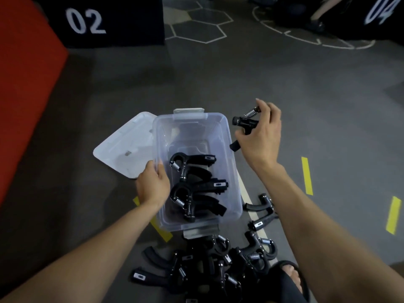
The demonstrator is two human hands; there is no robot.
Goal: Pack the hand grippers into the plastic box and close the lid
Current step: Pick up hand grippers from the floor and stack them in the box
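Grey gym floor [306, 88] carries everything: hexagon markings at the far side, yellow tape strips to the right, and a red and black block marked 02 [85, 20] at the far left. On it stands the clear plastic box [234, 193], open, with its white lid [122, 147] lying flat on the floor just beside it to the left, partly tucked behind the box's left wall.

Two hand grippers [194, 184] already lie inside, side by side toward the near end, leaving the far half free. The left hand [153, 184] grips the box's left rim, thumb inside, steadying it. The right hand [260, 136] is clenched around another gripper [244, 123], held in the air just right of the box's far corner, spring end uppermost. A pile of grippers [214, 265] waits on the floor at the near end, with one more [262, 213] lying apart to the right of the box.

The step in hand looks like placing the held gripper into the box. To do it well, it should probably be turned to lie flat and set in the free far half, facing the same way as the two already in, so that they nest in a row. With so many left, a neat layer matters; loose stacking could rise above the rim and stop the lid from seating. Keeping the left hand on the rim should prevent the light box from sliding.
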